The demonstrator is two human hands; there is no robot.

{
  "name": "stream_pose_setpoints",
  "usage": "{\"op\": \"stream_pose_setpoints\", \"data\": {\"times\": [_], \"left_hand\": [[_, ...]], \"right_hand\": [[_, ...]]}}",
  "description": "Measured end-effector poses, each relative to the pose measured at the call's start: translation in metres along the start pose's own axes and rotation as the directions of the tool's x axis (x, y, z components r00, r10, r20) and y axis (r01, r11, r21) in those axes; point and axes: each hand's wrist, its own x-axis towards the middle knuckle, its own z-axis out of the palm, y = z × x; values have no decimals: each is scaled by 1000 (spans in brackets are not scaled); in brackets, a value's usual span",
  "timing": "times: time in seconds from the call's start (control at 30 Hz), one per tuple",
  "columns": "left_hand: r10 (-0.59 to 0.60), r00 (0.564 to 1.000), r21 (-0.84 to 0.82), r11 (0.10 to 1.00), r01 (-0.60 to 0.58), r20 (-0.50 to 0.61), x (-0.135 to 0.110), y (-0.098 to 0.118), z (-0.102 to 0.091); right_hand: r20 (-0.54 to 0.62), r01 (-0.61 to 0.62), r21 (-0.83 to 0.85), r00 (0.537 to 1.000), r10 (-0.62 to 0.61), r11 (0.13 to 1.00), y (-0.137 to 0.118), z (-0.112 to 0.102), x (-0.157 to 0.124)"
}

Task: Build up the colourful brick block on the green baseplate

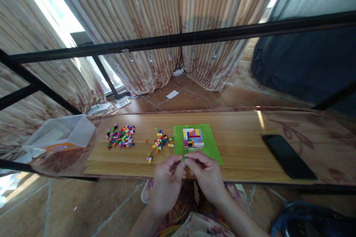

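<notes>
Room: pleated cream curtains with a reddish-brown pattern (139, 14) hang behind a black metal rail (155, 42); a white sheet of paper (172, 94) lies on the brown tiled floor (111, 202).
Counter: a long, light-brown wood-grain counter (239, 148) runs across the view, close in front of the person.
Far left: a clear plastic box with an orange patch (85, 133) sits past the counter's left end.
Loose bricks: a wide heap of small multicoloured plastic bricks (121, 137) lies on the left – a smaller multicoloured pile (161, 142) reaches the baseplate's left edge, with a little pink, yellow and green cluster (149, 158) nearer the person.
Right side: a black rectangular phone (287, 156) lies well apart from the bricks.
Baseplate: a green studded square plate (213, 148) carries a low multicoloured brick build (198, 139); the hands cover part of its near edge.
Hands: the left hand (168, 177) and right hand (208, 174) meet there, fingers pinched together.
Green piece: a small green plastic piece (184, 159) – gripped between both hands' fingertips, just nearer the person than the build; its exact shape is too small to tell.
</notes>
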Motion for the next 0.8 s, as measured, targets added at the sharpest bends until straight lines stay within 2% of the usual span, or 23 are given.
{"op": "stream_pose_setpoints", "data": {"times": [0.17,0.3,0.4,0.53,0.63,0.8], "left_hand": [[-108,994,-145,983,111,31,4,-4,13],[-160,985,-240,961,139,-69,10,-10,13],[-176,978,-278,951,139,-114,15,-17,8],[-250,968,-260,937,233,-35,19,-27,1],[-281,959,-260,930,261,-39,18,-32,-2],[-288,957,-315,913,261,-43,18,-34,-9]], "right_hand": [[-94,-102,134,989,115,986,6,-5,-4],[-243,-139,207,952,188,968,8,-16,9],[-316,-160,186,925,213,969,9,-27,31],[-268,-216,78,936,230,973,15,-36,63],[-225,-213,28,951,214,977,21,-38,80],[-185,-189,-127,969,164,974,22,-41,86]]}}
